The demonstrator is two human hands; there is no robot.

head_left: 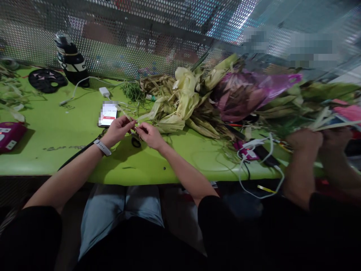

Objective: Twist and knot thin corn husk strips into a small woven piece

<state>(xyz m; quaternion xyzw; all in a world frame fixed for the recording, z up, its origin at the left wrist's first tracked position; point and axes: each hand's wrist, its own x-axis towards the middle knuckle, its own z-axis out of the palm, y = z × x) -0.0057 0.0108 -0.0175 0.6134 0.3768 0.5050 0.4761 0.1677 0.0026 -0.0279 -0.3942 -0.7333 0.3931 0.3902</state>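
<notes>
My left hand (120,130), with a pale watch strap on its wrist, is closed in a pinch on a thin pale-green strip of corn husk (126,113). My right hand (150,135) pinches the same strip close to the left fingertips. The fingers hide the exact spot where they meet. Just under the hands, a black loop like a scissors handle (135,142) lies on the green table (146,169). A phone (108,114) with a lit screen rests beyond my left hand. To the right is a heap of corn husks (184,98).
A black bottle (72,62) and a black palette-like disc (47,80) stand near the perforated metal screen (135,41). A pink plastic bag (239,94) sits among the husks. White cables (272,150) hang over the front edge. At right, a co-worker's hands (306,139) grip pale strips.
</notes>
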